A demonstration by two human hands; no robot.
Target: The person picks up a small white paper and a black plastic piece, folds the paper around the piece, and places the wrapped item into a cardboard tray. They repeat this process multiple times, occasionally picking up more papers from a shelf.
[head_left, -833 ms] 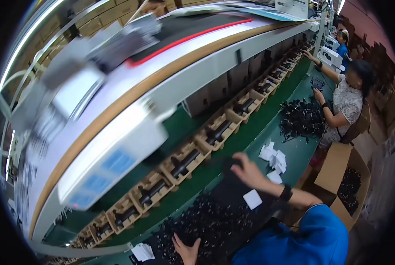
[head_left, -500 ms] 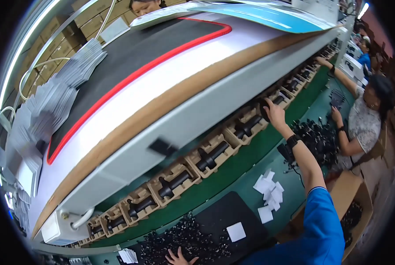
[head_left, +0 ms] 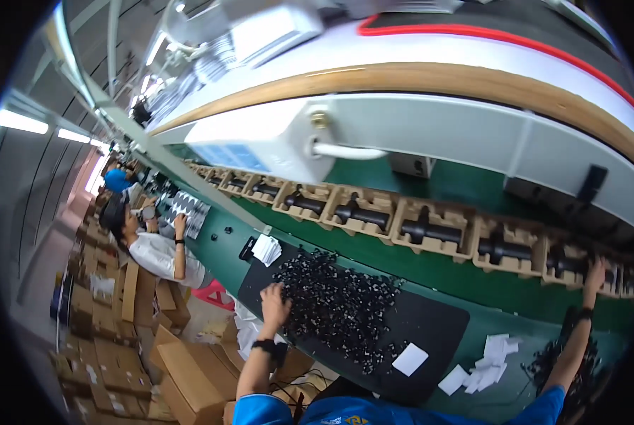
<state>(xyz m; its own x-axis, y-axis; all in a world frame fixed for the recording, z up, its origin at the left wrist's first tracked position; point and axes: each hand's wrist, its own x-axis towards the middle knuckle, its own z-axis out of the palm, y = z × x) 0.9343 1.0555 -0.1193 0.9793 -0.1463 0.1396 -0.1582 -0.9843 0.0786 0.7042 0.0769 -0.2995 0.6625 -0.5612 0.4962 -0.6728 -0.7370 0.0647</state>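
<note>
Lying just left of the right hand (head_left: 595, 275), a black tubular part (head_left: 565, 263) stretches roughly sideways in a brown pulp tray (head_left: 559, 280), frame right, above a flat green strip (head_left: 373, 253). The left hand (head_left: 275, 306), well apart, is at the left edge of a heap of small black pieces (head_left: 345, 301), lower centre. Whether either hand's fingers clamp anything cannot be told.

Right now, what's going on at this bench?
A person's left hand is at the left edge of a heap of small black parts on a black mat. The right hand is stretched out to the row of brown trays, which hold black devices; its grip is unclear. A white card lies on the mat, right of the heap.
</note>
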